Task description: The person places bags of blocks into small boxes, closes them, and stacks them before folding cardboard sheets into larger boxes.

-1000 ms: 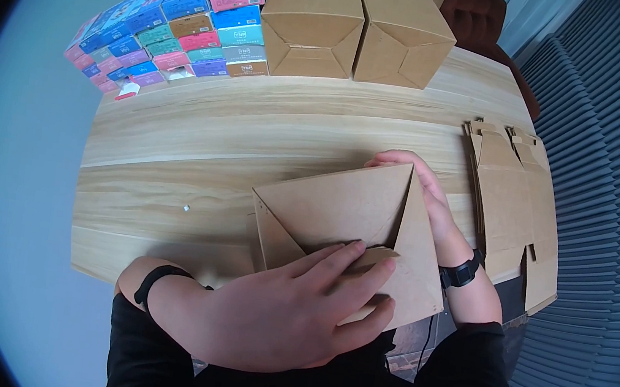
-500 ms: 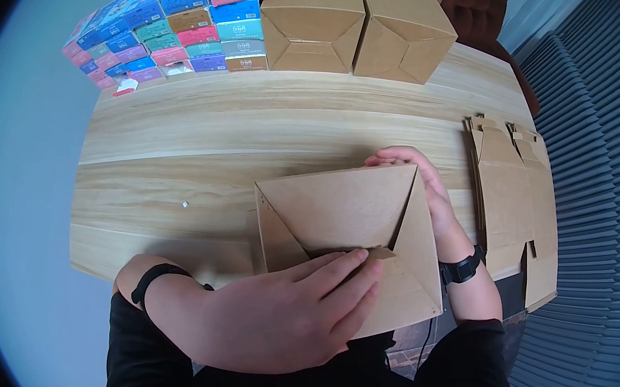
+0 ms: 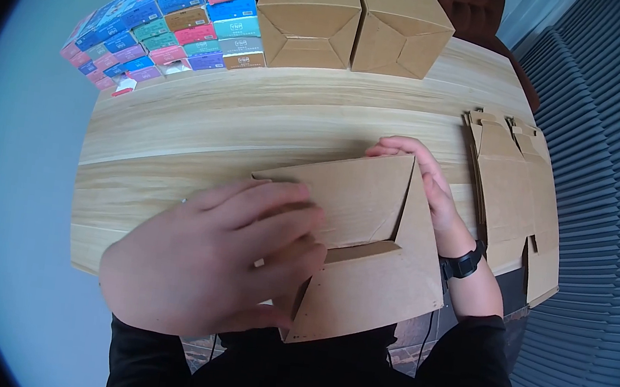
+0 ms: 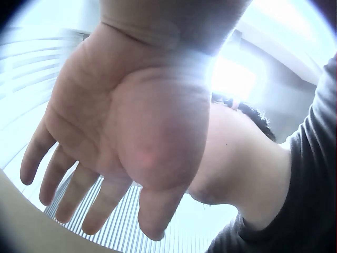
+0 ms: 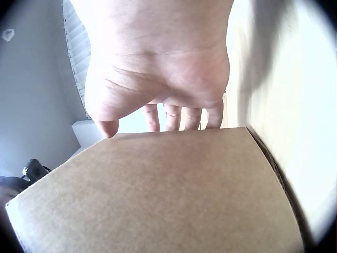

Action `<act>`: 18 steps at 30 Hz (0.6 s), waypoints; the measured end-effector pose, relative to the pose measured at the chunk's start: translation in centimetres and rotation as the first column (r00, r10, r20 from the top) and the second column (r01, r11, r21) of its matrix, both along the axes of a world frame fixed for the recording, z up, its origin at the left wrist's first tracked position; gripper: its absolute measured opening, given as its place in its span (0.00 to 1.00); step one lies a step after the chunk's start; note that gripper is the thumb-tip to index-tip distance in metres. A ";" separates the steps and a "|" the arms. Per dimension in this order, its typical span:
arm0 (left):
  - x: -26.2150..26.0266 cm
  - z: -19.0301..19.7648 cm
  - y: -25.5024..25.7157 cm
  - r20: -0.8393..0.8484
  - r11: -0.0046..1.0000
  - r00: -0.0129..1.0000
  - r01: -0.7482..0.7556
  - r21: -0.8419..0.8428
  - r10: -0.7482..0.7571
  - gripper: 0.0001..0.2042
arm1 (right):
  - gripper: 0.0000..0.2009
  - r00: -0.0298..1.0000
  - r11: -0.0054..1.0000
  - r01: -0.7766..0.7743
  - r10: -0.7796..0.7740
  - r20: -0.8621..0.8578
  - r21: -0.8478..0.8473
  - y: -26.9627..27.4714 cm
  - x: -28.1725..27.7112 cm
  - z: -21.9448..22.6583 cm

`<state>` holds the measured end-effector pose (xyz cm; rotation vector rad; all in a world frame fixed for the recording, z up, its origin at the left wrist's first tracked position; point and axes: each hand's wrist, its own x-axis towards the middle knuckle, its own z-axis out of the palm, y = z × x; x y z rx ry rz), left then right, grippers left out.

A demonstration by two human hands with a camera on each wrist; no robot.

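A brown cardboard box [image 3: 360, 291] stands close to the person's body, its flap-folded face up and a slot between the flaps near the middle. Over the box's left side is the left hand [image 3: 219, 252], slightly blurred, its fingertips at the left flap. In the left wrist view that hand's fingers [image 4: 79, 195] are spread and fairly straight. The right hand [image 3: 432, 192] holds the box at its far right corner, fingers bent round behind the far side. Seen from the right wrist, the thumb [image 5: 109, 128] lies at the box's edge and the fingers pass behind it.
Two closed cardboard boxes [image 3: 305, 36] stand at the table's back, beside a stack of colourful small boxes [image 3: 184, 19]. Flattened cardboard [image 3: 510, 186] lies along the right edge of the wooden table [image 3: 294, 127]. A grey slatted blind [image 3: 593, 188] hangs at the right.
The left hand has moved from the middle slot of the box to its left side, uncovering the slot and front flap. The right hand stays at the far right corner.
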<state>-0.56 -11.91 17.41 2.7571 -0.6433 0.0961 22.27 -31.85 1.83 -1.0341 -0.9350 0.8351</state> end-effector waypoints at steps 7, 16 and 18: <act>0.4 -0.4 -0.3 -0.073 0.998 0.997 0.041 0.042 -0.037 0.36 | 0.53 0.996 0.993 0.024 -0.034 0.082 0.117 -0.1 -0.4 0.4; 2.3 -1.6 0.8 -0.025 0.986 0.986 0.165 -0.037 -0.166 0.36 | 0.56 0.998 0.997 -0.061 0.062 0.016 -0.042 -1.6 0.2 1.3; 3.0 -2.5 1.6 -0.013 0.969 0.986 0.163 -0.187 -0.168 0.33 | 0.54 0.993 0.994 0.016 -0.029 -0.118 -0.105 -1.6 -1.2 2.8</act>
